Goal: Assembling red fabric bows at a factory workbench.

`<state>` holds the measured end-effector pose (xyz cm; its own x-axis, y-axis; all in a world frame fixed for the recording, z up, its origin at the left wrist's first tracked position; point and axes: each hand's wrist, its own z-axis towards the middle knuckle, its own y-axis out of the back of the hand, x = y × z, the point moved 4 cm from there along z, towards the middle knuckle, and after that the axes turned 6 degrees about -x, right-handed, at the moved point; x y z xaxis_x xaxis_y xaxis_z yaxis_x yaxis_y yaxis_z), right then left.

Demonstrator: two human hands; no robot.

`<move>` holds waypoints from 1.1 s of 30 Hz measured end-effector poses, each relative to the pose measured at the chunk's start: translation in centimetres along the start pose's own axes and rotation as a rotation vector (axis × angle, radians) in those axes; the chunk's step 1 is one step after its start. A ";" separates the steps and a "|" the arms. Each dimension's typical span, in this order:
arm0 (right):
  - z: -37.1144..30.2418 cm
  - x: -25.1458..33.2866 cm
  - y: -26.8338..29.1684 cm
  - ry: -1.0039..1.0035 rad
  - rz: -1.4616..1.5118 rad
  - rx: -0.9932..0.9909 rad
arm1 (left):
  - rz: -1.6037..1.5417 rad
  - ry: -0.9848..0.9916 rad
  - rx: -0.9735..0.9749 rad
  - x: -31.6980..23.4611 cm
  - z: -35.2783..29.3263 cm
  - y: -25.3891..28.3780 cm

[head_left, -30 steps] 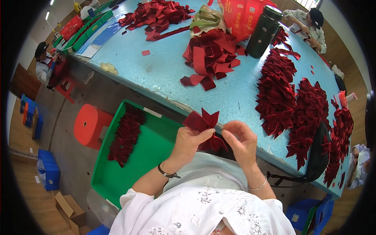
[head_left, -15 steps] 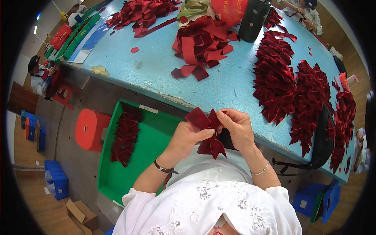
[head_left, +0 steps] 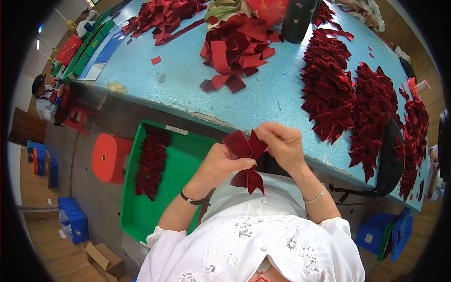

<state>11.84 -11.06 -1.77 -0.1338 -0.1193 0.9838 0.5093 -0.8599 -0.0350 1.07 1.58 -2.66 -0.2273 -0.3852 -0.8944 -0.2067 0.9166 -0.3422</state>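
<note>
Bow (head_left: 248, 157) of dark red velvet held up between both hands, just off the near edge of the blue table (head_left: 188, 89), over the lap. Left hand (head_left: 221, 164) closed, thumb and fingertips pinched on the bow's left loop. Right hand (head_left: 282, 145) closed, fingertips pinched at the bow's centre. Tails hanging below, knot apparently in the making; bow judged unfinished. Done: heaps of finished bows (head_left: 357, 98) along the table's right edge, and a row of bows (head_left: 150, 162) down the left side of the green tray (head_left: 183, 160) beside the knee. Left to do: pile of cut ribbon strips (head_left: 235, 49) at the table's far middle, much still unmade
</note>
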 end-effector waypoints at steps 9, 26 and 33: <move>-0.5 1.1 0.2 -0.034 0.022 -0.060 | -0.019 -0.092 -0.230 -0.7 0.4 1.7; -3.1 -0.4 -0.7 -0.332 0.044 0.276 | -0.120 -0.133 -0.256 -0.9 0.3 1.9; -3.0 -0.3 0.3 -0.404 0.028 0.253 | -0.151 -0.081 -0.277 -0.9 0.0 2.3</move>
<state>9.45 -12.81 -2.60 0.1988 0.1049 0.9744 0.7059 -0.7050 -0.0681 0.80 3.98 -2.67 -0.1006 -0.4948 -0.8631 -0.4860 0.7814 -0.3914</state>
